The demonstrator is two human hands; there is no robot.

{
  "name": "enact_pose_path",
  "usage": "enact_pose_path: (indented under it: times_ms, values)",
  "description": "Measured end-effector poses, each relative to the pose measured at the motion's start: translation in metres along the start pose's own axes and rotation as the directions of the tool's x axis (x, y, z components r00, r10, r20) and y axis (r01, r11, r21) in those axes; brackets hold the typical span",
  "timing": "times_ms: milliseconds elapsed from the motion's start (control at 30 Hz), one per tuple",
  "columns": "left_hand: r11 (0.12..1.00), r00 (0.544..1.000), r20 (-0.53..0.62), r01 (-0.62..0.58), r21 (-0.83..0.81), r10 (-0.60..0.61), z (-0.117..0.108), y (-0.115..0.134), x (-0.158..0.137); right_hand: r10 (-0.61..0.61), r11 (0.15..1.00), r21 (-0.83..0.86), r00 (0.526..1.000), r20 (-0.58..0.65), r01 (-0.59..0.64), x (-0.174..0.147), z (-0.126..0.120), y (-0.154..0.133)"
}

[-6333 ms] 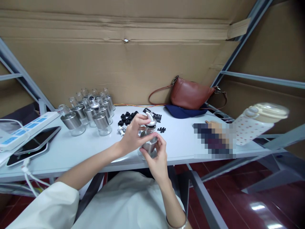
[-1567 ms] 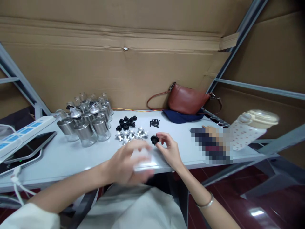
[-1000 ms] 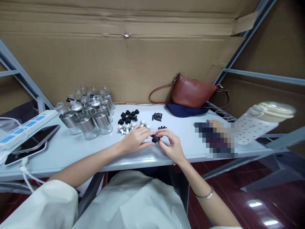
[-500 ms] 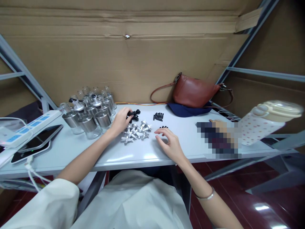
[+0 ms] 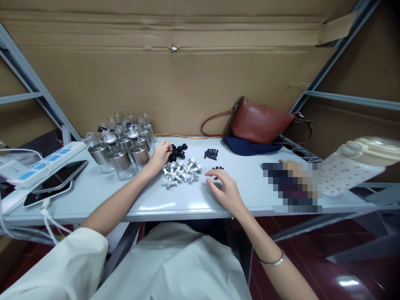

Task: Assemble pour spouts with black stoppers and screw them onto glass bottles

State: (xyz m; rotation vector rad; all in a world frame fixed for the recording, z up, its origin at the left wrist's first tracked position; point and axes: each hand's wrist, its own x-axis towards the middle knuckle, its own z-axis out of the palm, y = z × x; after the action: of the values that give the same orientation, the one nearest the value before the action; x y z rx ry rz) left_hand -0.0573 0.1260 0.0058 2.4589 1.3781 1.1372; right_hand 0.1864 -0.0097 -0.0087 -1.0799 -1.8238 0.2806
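Note:
My left hand (image 5: 160, 156) is at the left edge of a pile of small black plastic parts (image 5: 178, 152). Its fingers are curled together against the pile, and whatever they pinch is hidden. Silver pour spouts (image 5: 181, 172) lie heaped just in front of that pile. My right hand (image 5: 225, 192) hovers over the table to the right of the spouts, fingers apart and holding nothing. Close beyond its fingertips lie a few short black pieces (image 5: 218, 168), partly covered by the hand. Farther back is a group of short black sticks (image 5: 211, 153).
Several glass bottles with metal sleeves (image 5: 118, 160) stand at the left, two with spouts fitted. Beside them are a power strip (image 5: 46, 164) and a phone (image 5: 56, 183). A brown handbag (image 5: 262, 123) rests on a dark blue cap (image 5: 250, 146); a dotted tumbler (image 5: 342, 173) stands right.
The camera view has shifted slightly. My left hand's fingers have curled in more at the black pile. My right hand stays about where it was, open.

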Motion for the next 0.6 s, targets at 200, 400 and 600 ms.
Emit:
enact_pose_path:
  times_ms: [200,400,600]
  values:
    - [0.998,0.999,0.022,-0.04,0.041,0.039,-0.009,0.004,0.002,-0.009,1.0,-0.008,1.0,-0.005,0.009,-0.001,0.0,-0.001]
    - [0.995,0.995,0.081,-0.063,0.075,0.057,-0.014,0.009,0.0,0.002,1.0,-0.026,1.0,-0.006,-0.002,-0.001,0.0,-0.002]
    - [0.99,0.988,0.14,-0.087,0.113,0.071,-0.011,0.01,-0.002,-0.003,1.0,-0.024,1.0,0.005,0.003,-0.001,-0.001,-0.002]
